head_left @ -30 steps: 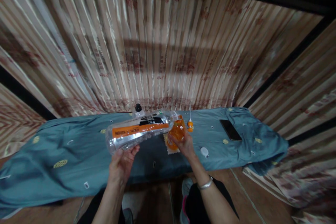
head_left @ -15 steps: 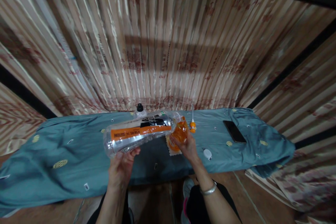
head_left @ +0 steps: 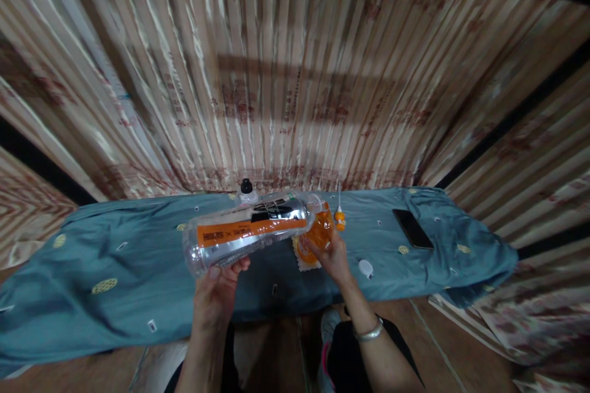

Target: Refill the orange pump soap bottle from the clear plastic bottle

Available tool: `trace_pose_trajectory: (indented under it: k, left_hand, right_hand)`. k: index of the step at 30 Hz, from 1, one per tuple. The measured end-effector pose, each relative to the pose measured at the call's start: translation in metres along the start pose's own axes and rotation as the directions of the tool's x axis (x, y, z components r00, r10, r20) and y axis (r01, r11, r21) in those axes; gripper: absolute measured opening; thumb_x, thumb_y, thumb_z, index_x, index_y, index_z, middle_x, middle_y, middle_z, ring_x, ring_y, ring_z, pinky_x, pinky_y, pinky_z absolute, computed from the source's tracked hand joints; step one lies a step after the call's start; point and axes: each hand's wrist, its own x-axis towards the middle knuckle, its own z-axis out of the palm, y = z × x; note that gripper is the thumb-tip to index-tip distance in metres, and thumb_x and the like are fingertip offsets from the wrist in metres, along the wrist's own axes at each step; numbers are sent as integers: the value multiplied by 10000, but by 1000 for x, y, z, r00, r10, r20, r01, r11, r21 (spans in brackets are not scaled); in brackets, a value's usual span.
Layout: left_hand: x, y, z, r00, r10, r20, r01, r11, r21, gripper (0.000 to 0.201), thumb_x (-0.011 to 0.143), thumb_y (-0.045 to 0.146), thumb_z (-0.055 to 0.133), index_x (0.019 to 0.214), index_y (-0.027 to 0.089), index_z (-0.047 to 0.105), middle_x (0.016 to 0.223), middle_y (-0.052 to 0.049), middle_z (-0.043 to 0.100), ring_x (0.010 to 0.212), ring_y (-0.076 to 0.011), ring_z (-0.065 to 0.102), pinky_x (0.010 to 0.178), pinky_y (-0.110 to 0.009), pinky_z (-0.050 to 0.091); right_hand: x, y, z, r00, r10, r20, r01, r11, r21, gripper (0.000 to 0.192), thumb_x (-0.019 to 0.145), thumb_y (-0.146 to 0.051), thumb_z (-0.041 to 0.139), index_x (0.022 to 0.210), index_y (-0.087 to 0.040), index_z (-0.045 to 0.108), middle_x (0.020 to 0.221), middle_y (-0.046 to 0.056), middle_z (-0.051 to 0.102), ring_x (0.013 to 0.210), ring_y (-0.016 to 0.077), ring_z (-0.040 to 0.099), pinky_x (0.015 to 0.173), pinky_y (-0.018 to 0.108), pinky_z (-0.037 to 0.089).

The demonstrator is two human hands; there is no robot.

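Left hand (head_left: 216,288) grips the base of a large clear plastic bottle with an orange label (head_left: 249,233), now tipped slightly steeper than a second ago, so the pouring appears under way. Its long axis runs eight to two o'clock, the mouth meeting a small orange cup (head_left: 320,232) clasped by the right hand (head_left: 332,258) above the teal patterned cloth (head_left: 115,270). At three o'clock lies a black phone (head_left: 412,228).
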Motion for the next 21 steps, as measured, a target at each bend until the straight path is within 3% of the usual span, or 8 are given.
trace_pose_trajectory:
  k: [9,21]
  left_hand:
    - [-1,1,1,1000,25,-19,-25,999,23,489,458,543,936,764,205,759,618,-36,730,499,-204,675,467,-293,578]
    - [-3,1,0,999,13,-37,-13,1000,-2,565,469,507,944,911,201,769,651,-42,727,523,-213,672,477,-308,579]
  right_hand:
    - [0,0,-1,999,-9,31,9,1000,8,584,823,-365,762,1356,-206,585,1109,102,770,995,277,763,870,407,627]
    - [0,0,-1,1000,14,21,-15,1000,26,598,800,-374,792,1355,-240,612,1133,99,762,1007,286,754,905,436,616]
